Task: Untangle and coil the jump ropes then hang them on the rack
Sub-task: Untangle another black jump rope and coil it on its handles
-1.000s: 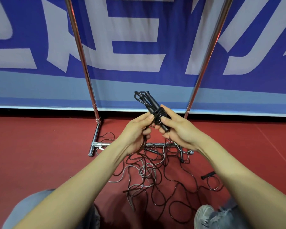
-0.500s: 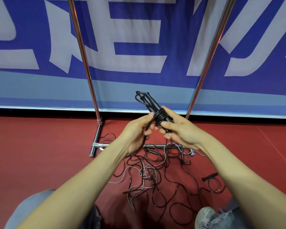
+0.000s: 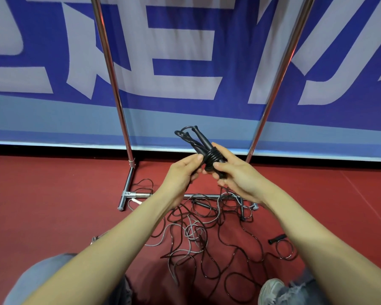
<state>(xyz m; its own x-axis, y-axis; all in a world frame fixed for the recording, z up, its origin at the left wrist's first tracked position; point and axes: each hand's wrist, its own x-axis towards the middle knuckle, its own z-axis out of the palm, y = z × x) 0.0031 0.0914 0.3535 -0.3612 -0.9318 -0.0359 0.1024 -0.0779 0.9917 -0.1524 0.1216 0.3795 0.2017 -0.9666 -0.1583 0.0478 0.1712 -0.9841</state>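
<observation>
A black jump rope (image 3: pixel 199 143) is bundled, its cord wound in several turns around the handles. My right hand (image 3: pixel 238 176) grips the bundle from the right. My left hand (image 3: pixel 183 172) pinches the cord at the wraps on the left. Both hands hold it in front of a metal rack (image 3: pixel 112 69) with two slanted chrome poles and a low base bar. A tangle of black and grey ropes (image 3: pixel 198 236) lies on the red floor below my arms. A loose black handle (image 3: pixel 277 238) lies at the right of the tangle.
A blue and white banner (image 3: pixel 185 62) stands behind the rack. My knee in grey trousers (image 3: pixel 42 280) is at lower left, and a shoe (image 3: pixel 271 291) at lower right beside the tangle. Red floor spreads to both sides.
One more turn of cord sits on the bundle. Both hands and the bundle have stayed at about the same place in front of the rack.
</observation>
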